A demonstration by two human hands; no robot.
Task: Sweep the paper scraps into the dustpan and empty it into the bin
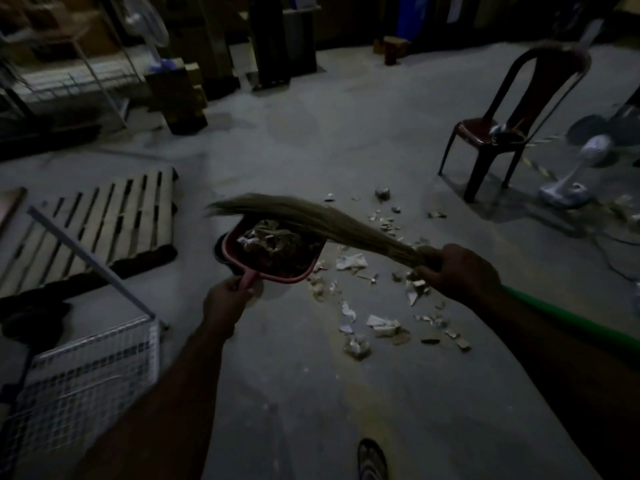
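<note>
My left hand (227, 299) grips the handle of a red dustpan (304, 271), held above the floor and heaped with paper scraps. Under its far left edge shows the dark rim of a round bin (219, 247), mostly hidden by the pan. My right hand (457, 270) grips a grass broom (311, 216) where the bristles are bound; its green handle (554, 317) runs back along my forearm. The bristles lie across the top of the dustpan, pointing left. Several paper scraps (381, 327) lie on the grey floor to the right of the pan.
A wooden pallet (97, 220) lies on the floor at left, a wire-mesh basket (79, 379) stands at lower left. A dark red plastic chair (512, 126) and a white floor fan (575, 174) stand at right. Shelving and boxes line the back. My sandalled foot (372, 459) shows below.
</note>
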